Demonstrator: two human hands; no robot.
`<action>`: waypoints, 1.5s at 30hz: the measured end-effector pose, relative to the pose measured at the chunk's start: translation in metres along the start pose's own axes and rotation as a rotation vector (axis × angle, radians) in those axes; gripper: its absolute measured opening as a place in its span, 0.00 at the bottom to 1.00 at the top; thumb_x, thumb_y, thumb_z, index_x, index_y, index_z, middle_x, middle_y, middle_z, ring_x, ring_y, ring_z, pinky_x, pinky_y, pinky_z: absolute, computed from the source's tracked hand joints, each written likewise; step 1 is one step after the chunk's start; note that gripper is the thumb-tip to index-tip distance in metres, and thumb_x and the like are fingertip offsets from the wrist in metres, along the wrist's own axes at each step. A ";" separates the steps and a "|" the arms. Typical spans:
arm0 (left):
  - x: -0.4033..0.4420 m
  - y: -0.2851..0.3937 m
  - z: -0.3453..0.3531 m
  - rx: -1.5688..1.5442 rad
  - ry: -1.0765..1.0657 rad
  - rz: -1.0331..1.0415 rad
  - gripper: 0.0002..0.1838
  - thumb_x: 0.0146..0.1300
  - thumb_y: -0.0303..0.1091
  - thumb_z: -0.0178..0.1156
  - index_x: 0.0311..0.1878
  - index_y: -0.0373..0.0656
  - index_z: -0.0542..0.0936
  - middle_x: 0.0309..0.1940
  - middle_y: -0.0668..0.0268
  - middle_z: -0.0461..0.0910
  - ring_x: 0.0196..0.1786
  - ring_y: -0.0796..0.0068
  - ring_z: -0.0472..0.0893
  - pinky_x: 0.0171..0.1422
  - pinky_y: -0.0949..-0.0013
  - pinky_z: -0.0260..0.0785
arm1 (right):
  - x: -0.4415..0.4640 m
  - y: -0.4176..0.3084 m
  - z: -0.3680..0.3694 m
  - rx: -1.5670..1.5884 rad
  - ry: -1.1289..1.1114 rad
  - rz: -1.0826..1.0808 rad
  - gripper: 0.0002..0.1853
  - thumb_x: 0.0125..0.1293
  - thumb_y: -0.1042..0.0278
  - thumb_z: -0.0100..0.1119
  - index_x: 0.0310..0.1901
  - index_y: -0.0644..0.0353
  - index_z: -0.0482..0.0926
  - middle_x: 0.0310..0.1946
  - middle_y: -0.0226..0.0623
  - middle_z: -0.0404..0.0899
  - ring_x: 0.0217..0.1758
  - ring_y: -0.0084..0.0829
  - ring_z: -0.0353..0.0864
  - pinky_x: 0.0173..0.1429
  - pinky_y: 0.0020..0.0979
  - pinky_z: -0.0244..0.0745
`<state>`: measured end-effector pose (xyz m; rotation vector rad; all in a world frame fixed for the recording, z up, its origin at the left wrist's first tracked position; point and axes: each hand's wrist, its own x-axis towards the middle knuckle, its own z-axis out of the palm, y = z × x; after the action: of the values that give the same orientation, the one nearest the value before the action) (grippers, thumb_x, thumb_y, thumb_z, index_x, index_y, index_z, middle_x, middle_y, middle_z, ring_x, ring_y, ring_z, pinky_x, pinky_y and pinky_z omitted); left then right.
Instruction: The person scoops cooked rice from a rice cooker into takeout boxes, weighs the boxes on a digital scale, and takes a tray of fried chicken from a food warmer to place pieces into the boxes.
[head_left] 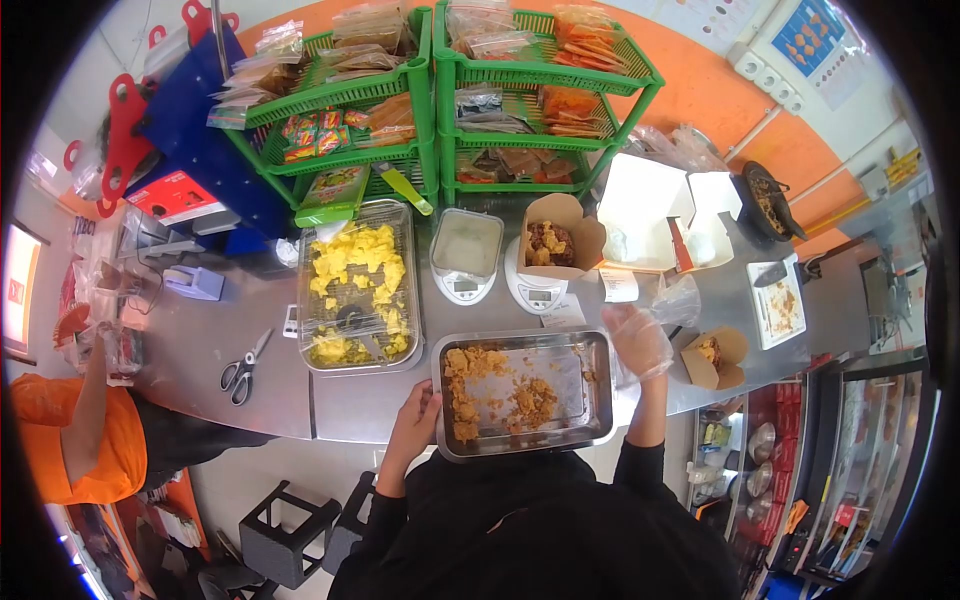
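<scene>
A steel tray [572,352] with brown crumbly food sits at the table's front edge, before my body. My left hand [415,420] holds the tray's left rim, fingers closed on it. At the tray's right my right hand [640,342], in a clear plastic glove, is beside the rim; its fingers are blurred and partly hidden by the plastic. Behind the tray, an open brown box [560,235] with food rests on a white scale [540,294]. Another scale [462,287] bears a clear container [468,243]. A smaller brown box [713,358] with food is right of my right hand.
Yellow food fills a lidded tray [360,290] at the left. Scissors [245,368] lie farther left. Green racks [435,110] stand behind, white boxes [650,215] at back right, a white tray [777,300] at right. A person in orange [80,440] is at far left.
</scene>
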<state>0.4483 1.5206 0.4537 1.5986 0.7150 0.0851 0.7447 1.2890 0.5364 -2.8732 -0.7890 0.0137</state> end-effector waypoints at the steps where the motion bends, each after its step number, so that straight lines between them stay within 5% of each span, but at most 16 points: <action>1: -0.001 0.000 0.001 0.013 -0.004 -0.001 0.20 0.71 0.38 0.52 0.59 0.34 0.68 0.36 0.62 0.78 0.37 0.76 0.77 0.45 0.72 0.70 | 0.004 -0.005 0.002 0.006 0.071 0.025 0.21 0.69 0.47 0.48 0.42 0.58 0.81 0.37 0.41 0.83 0.40 0.45 0.82 0.44 0.38 0.77; 3: -0.001 0.003 0.001 -0.001 -0.019 0.026 0.20 0.71 0.37 0.52 0.59 0.34 0.68 0.36 0.62 0.78 0.36 0.76 0.76 0.44 0.72 0.70 | 0.026 -0.034 -0.020 0.526 0.307 0.105 0.22 0.68 0.47 0.51 0.48 0.58 0.79 0.37 0.42 0.83 0.43 0.43 0.82 0.46 0.37 0.76; 5: 0.001 0.007 0.000 0.003 -0.045 0.035 0.20 0.70 0.37 0.52 0.59 0.35 0.68 0.36 0.62 0.78 0.35 0.76 0.76 0.43 0.72 0.70 | 0.054 -0.045 -0.021 0.351 0.353 0.105 0.22 0.65 0.50 0.55 0.50 0.60 0.78 0.41 0.45 0.82 0.41 0.47 0.81 0.49 0.40 0.75; 8: 0.004 -0.001 -0.004 0.048 -0.059 0.041 0.20 0.70 0.38 0.53 0.59 0.35 0.68 0.35 0.62 0.78 0.34 0.77 0.76 0.41 0.73 0.69 | 0.088 -0.059 -0.019 0.521 0.348 -0.062 0.19 0.62 0.53 0.58 0.45 0.60 0.81 0.39 0.45 0.82 0.42 0.46 0.81 0.48 0.39 0.75; 11: 0.005 -0.001 -0.004 0.083 -0.077 0.057 0.21 0.69 0.38 0.53 0.59 0.35 0.69 0.36 0.58 0.79 0.35 0.72 0.79 0.42 0.70 0.71 | 0.116 -0.075 -0.032 -0.132 -0.033 -0.366 0.14 0.57 0.59 0.62 0.40 0.58 0.82 0.31 0.40 0.83 0.37 0.39 0.84 0.40 0.36 0.78; 17: -0.002 0.019 -0.012 0.183 -0.086 0.064 0.26 0.68 0.39 0.54 0.64 0.35 0.64 0.42 0.54 0.79 0.42 0.65 0.81 0.49 0.66 0.71 | 0.150 -0.072 0.020 -0.357 -0.026 -0.469 0.06 0.55 0.68 0.54 0.32 0.56 0.80 0.29 0.38 0.82 0.34 0.39 0.83 0.36 0.38 0.78; 21: 0.002 0.018 -0.024 0.229 -0.123 0.037 0.26 0.68 0.37 0.54 0.65 0.35 0.63 0.42 0.57 0.79 0.41 0.67 0.80 0.49 0.68 0.71 | 0.148 -0.064 0.003 -0.157 0.027 -0.563 0.08 0.53 0.67 0.58 0.35 0.55 0.81 0.34 0.37 0.82 0.35 0.39 0.82 0.37 0.37 0.78; 27: 0.011 0.035 -0.030 0.209 -0.120 0.035 0.26 0.69 0.36 0.53 0.65 0.34 0.63 0.41 0.57 0.78 0.41 0.67 0.80 0.48 0.69 0.72 | 0.135 -0.069 -0.027 -0.141 -0.183 -0.590 0.14 0.46 0.63 0.67 0.38 0.53 0.82 0.32 0.36 0.80 0.37 0.39 0.82 0.43 0.39 0.77; 30: 0.016 0.028 -0.028 0.213 -0.117 0.042 0.26 0.68 0.36 0.54 0.65 0.33 0.63 0.41 0.56 0.78 0.41 0.66 0.80 0.49 0.68 0.72 | 0.149 -0.048 -0.008 0.122 -0.300 -0.553 0.14 0.45 0.62 0.68 0.35 0.53 0.81 0.30 0.35 0.80 0.37 0.39 0.81 0.43 0.40 0.76; 36: 0.019 0.021 -0.021 0.231 -0.122 0.019 0.27 0.68 0.38 0.55 0.64 0.31 0.64 0.41 0.54 0.79 0.41 0.64 0.81 0.48 0.67 0.72 | 0.145 -0.059 0.001 -0.013 -0.058 -0.600 0.12 0.43 0.62 0.69 0.28 0.55 0.76 0.28 0.34 0.79 0.34 0.39 0.80 0.38 0.39 0.74; 45: 0.022 0.029 -0.021 0.250 -0.109 -0.015 0.26 0.68 0.39 0.54 0.63 0.31 0.65 0.41 0.54 0.79 0.41 0.64 0.81 0.49 0.67 0.71 | 0.137 -0.069 -0.019 0.601 -0.110 -0.572 0.08 0.52 0.69 0.65 0.32 0.55 0.76 0.27 0.36 0.78 0.35 0.38 0.80 0.40 0.37 0.75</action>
<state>0.4676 1.5505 0.4761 1.8209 0.6722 -0.1057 0.8289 1.4144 0.5706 -2.0313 -1.3295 0.2866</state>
